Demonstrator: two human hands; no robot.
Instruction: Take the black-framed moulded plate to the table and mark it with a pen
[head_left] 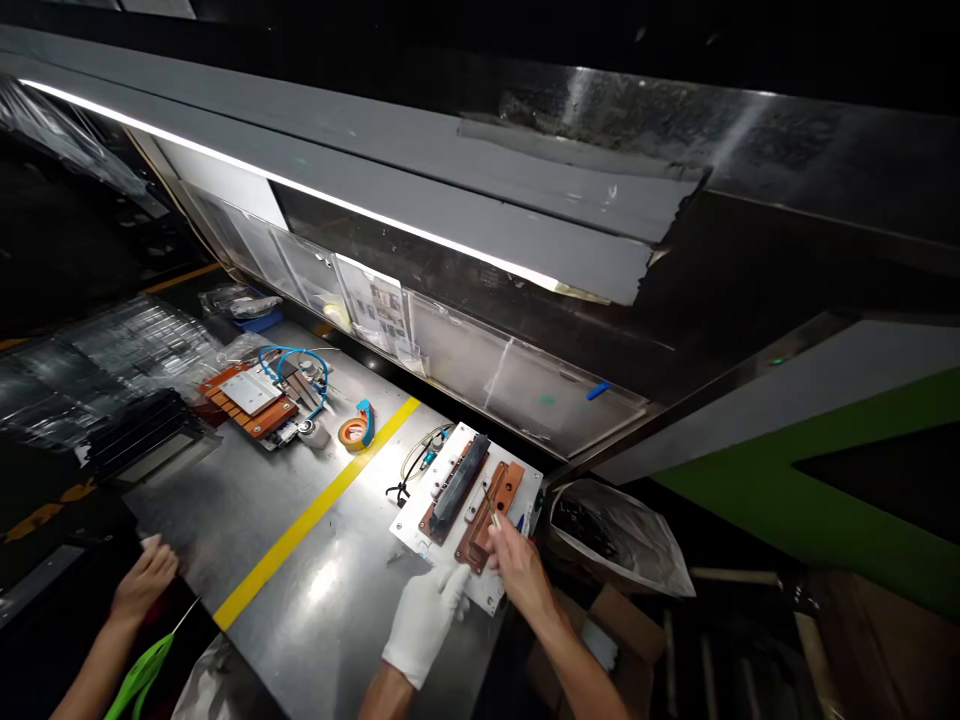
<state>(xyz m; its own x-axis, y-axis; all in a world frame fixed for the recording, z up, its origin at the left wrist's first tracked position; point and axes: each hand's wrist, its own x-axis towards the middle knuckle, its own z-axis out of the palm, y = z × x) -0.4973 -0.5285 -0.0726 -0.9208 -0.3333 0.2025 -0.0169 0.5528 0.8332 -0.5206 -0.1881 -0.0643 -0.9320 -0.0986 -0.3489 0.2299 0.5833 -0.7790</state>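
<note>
My left hand (426, 618), in a white glove, rests on the near edge of a white fixture plate (525, 480). The plate carries two brown blocks (504, 492) and a long black bar (459, 480). My bare right hand (516, 562) pinches thin tweezers (490, 504), whose tip points down at the right-hand brown block. Both hands sit close together at the front of the plate.
A yellow stripe (315, 515) crosses the shiny metal bench (247, 490). Left of it lie an orange tape roll (355, 430), a second brown fixture (247, 400) with blue tubing, and black trays (135, 430). Another person's hand (146, 580) rests at the bench's left edge. A plastic bag (622, 540) lies to the right.
</note>
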